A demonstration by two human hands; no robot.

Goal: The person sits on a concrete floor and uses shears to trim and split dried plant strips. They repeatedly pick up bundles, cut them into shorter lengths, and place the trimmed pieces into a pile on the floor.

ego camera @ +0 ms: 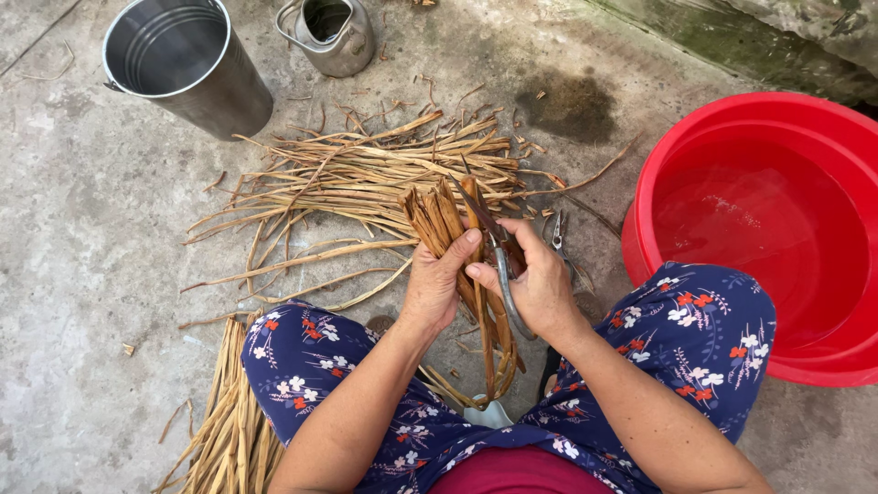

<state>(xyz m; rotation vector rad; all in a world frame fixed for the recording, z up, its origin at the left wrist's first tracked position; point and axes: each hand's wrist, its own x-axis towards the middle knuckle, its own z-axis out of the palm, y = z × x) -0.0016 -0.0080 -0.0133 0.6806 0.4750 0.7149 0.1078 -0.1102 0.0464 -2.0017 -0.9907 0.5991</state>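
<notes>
Here, going from your left, a bundle of dried stalks (224, 439) lies on the concrete floor (73, 274) at about 8 o'clock from your hands, under your left knee. At 11 o'clock stands a metal bucket (187, 64), with a small metal kettle (331, 35) at 12 o'clock beyond it. Between those and you, a loose pile of dried strips (366, 174) is spread across the floor, most of it just past your fingers.

Your left hand (437, 279) is clamped around a small bunch of brown strips (437, 215), thumb pressed over it, holding the tops upright while the lower ends hang down between your knees. Your right hand (540, 284) is closed on a pair of scissors (498, 252), the blades set against the bunch near its top. A second small tool (558, 233), maybe pliers, lies on the floor just beyond your right knuckles.

At 3 o'clock sits a red basin (777, 229) with water in it.

Judging by the layout, only this one handful is being trimmed; the spread pile and the bundle at your knee look unworked, so most remains
</notes>
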